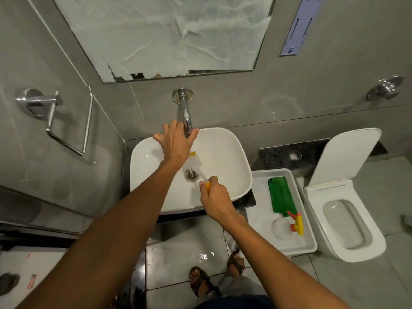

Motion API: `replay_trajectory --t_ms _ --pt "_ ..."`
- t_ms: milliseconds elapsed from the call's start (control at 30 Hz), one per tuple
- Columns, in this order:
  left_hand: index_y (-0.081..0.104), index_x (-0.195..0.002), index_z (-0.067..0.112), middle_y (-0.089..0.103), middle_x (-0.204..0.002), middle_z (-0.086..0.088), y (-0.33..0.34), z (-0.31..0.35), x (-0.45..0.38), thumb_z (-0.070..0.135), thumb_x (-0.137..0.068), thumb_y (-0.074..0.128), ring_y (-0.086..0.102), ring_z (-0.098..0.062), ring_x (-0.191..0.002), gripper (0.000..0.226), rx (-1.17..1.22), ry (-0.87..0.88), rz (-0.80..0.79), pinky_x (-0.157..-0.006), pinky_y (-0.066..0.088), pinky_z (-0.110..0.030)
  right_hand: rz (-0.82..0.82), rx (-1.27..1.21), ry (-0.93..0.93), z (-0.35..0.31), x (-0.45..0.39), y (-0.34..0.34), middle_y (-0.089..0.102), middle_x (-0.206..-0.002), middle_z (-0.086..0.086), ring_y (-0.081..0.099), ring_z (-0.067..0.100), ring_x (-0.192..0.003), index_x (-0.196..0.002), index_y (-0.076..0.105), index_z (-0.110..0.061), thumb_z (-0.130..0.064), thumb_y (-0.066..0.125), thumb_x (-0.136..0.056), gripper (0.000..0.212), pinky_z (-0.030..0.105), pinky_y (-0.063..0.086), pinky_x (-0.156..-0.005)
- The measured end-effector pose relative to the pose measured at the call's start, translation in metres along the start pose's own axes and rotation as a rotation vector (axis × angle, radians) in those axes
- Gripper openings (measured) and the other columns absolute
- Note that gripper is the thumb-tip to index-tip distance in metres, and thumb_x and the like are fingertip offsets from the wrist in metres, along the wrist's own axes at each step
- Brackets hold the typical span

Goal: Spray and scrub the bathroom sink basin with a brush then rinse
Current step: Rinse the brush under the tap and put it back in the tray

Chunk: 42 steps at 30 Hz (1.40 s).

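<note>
The white sink basin (227, 161) sits under a chrome wall tap (184, 112). My left hand (176, 141) is stretched over the back of the basin, fingers spread, with the end of the tap spout between thumb and fingers. My right hand (215, 197) grips the yellow handle of a brush (196, 162), whose white bristled head lies inside the basin just beyond the metal drain (191, 175). The brush head is partly hidden by my left wrist. A clear spray bottle (287, 224) with a yellow and red trigger lies in a white tray to the right.
The white tray (258, 186) right of the sink also holds a green cloth (281, 195). An open white toilet (345, 219) stands further right. A chrome towel holder (55, 117) hangs on the left wall. A paper-covered mirror (169, 34) is above. The floor tiles below are wet.
</note>
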<state>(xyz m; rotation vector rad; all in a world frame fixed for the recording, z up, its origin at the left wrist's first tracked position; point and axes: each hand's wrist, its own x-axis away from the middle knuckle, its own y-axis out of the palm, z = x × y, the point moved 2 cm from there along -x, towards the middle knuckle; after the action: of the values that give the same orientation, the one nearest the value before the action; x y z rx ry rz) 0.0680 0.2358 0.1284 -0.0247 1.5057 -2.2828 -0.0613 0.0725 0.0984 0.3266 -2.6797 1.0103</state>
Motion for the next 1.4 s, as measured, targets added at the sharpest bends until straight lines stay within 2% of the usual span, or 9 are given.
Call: replay_trajectory --t_ms 267,367,500,633,900,1033,1167,1267,1400 --pt "0.054 -0.081 0.024 0.062 -0.099 0.001 0.003 -0.014 0.001 0.079 -0.092 0.059 0.043 -0.023 -0.105 0.056 0.174 -0.028 -0.018 -0.086 0.019 -0.040 -0.016 -0.035 0.005 0.011 -0.004 -0.006 0.069 -0.107 0.017 0.068 0.036 -0.095 -0.121 0.053 -0.007 -0.043 0.042 -0.109 0.040 0.049 0.057 -0.086" --pt "0.053 -0.084 0.021 0.058 -0.097 0.003 0.007 -0.022 0.016 0.083 -0.087 0.061 0.043 -0.021 -0.103 0.063 0.256 -0.082 -0.088 -0.089 0.025 -0.042 -0.033 -0.066 -0.001 0.024 -0.007 -0.012 0.067 -0.104 0.011 0.065 0.025 -0.089 -0.120 0.054 -0.008 -0.045 0.043 -0.109 0.040 0.038 0.052 -0.078" --pt "0.053 -0.088 0.015 0.059 -0.097 -0.003 0.020 -0.036 0.053 0.072 -0.099 0.051 0.052 -0.030 -0.105 0.058 0.288 -0.155 -0.105 -0.097 0.030 -0.048 -0.008 -0.131 -0.019 0.044 -0.005 -0.024 0.066 -0.093 0.004 0.061 0.015 -0.077 -0.111 0.053 -0.015 -0.049 0.043 -0.108 0.036 0.031 0.047 -0.065" --pt "0.060 -0.097 0.009 0.063 -0.103 -0.008 0.041 -0.027 0.083 0.066 -0.102 0.051 0.056 -0.033 -0.108 0.058 0.267 -0.189 -0.178 -0.099 0.035 -0.048 0.052 -0.220 -0.055 0.080 -0.003 -0.051 0.064 -0.080 -0.003 0.059 0.013 -0.072 -0.097 0.055 -0.027 -0.055 0.040 -0.107 0.033 0.034 0.050 -0.069" --pt "0.065 -0.123 0.014 0.066 -0.130 -0.004 0.088 0.071 0.107 0.059 -0.101 0.060 0.058 -0.028 -0.120 0.050 0.342 0.128 -0.309 -0.104 0.042 -0.043 0.325 -0.288 0.032 0.183 0.003 -0.121 0.060 -0.080 -0.002 0.053 0.003 -0.067 -0.105 0.057 -0.029 -0.050 0.036 -0.111 0.031 0.023 0.047 -0.066" --pt "0.058 -0.144 0.013 0.054 -0.157 -0.007 0.118 0.116 0.107 0.062 -0.100 0.061 0.048 -0.029 -0.146 0.065 0.317 0.259 -0.364 -0.121 0.039 -0.047 0.405 -0.235 0.165 0.226 0.005 -0.130 0.059 -0.079 -0.007 0.057 0.002 -0.068 -0.093 0.052 -0.031 -0.055 0.034 -0.110 0.034 0.014 0.045 -0.063" --pt "0.041 -0.163 0.012 0.026 -0.178 -0.009 0.154 0.145 0.113 0.074 -0.099 0.051 0.018 -0.026 -0.167 0.090 0.203 0.399 -0.439 -0.134 0.018 -0.046 0.387 -0.186 0.280 0.268 -0.007 -0.110 0.060 -0.078 -0.006 0.063 0.016 -0.075 -0.098 0.053 -0.020 -0.041 0.040 -0.111 0.028 0.032 0.044 -0.069" --pt "0.027 -0.170 0.012 0.011 -0.182 -0.009 0.183 0.146 0.118 0.078 -0.097 0.046 0.004 -0.027 -0.170 0.100 0.112 0.460 -0.471 -0.137 0.011 -0.052 0.297 -0.150 0.350 0.293 -0.027 -0.082 0.065 -0.085 -0.002 0.069 0.028 -0.086 -0.103 0.055 -0.017 -0.039 0.041 -0.112 0.028 0.034 0.047 -0.073" --pt "0.033 -0.168 0.016 0.009 -0.182 -0.012 0.206 0.140 0.121 0.076 -0.098 0.049 -0.001 -0.031 -0.170 0.094 0.080 0.497 -0.393 -0.136 0.006 -0.053 0.190 -0.146 0.438 0.317 -0.052 -0.045 0.070 -0.107 0.006 0.069 0.030 -0.099 -0.114 0.056 -0.019 -0.043 0.036 -0.111 0.031 0.043 0.054 -0.090"
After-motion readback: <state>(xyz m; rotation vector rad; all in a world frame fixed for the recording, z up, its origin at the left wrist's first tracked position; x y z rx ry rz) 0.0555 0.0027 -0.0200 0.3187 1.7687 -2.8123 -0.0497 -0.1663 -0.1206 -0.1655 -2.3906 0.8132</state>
